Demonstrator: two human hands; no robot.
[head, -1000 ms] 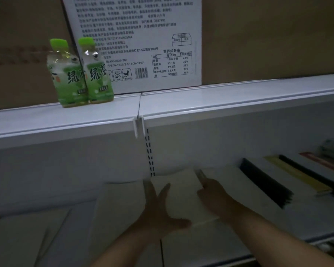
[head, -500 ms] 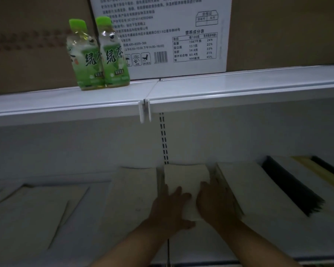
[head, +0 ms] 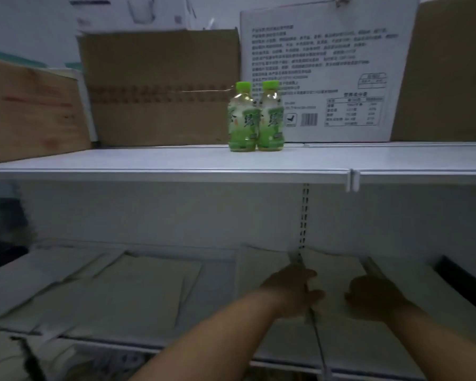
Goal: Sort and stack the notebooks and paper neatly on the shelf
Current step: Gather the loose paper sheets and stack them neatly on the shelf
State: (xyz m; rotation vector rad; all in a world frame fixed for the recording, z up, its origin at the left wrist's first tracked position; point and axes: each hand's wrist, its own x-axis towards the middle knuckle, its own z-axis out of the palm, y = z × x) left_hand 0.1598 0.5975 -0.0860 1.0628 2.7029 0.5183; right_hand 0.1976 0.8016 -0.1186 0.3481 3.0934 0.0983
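Observation:
A pale stack of paper (head: 334,273) lies flat on the lower shelf (head: 212,287) under both hands. My left hand (head: 291,292) rests on its left edge, fingers loosely spread. On the stack's right part sits my right hand (head: 374,298), fingers bent; blur hides whether it grips. Another pale stack (head: 261,268) lies just left of it. Further left lie overlapping sheets of paper (head: 138,287). A dark-edged notebook (head: 462,276) shows at the far right.
The upper shelf (head: 149,160) carries two green tea bottles (head: 254,116), brown cardboard boxes (head: 160,86) and a white printed box (head: 324,72). A slotted upright (head: 304,215) runs down the back wall. The view is dim and blurred.
The view has swung left and upward, so the hands and the pale stack now sit lower right. Both hands stay on the same stack, the left one now at its left edge.

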